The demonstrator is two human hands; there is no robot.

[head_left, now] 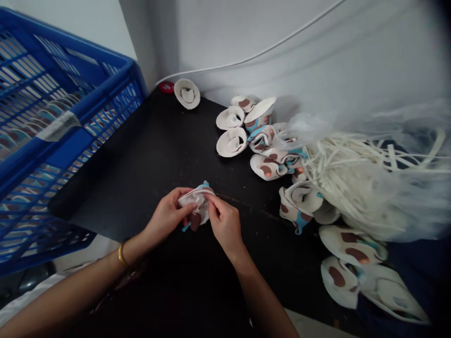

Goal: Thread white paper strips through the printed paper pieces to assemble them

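Observation:
Between my hands, above the black table [155,159], is a small soft cloth shoe [200,203], white with brown patches and light blue trim. My left hand [165,215] grips its left side, thumb lying on the white lining. On the right side, my right hand [226,224] pinches the edge between thumb and fingers. The shoe is partly covered by my fingers, and its opening looks crumpled. Similar cloth shoes, among them one with its pale sole up [232,142], lie in a loose group to the right.
At the left stands a blue plastic crate [105,77] holding rows of similar shoes. A clear plastic bag of white strips [355,183] sits at the right. One shoe [187,94] lies beside a red object [166,87] near the wall. A white cable [253,58] runs along the wall.

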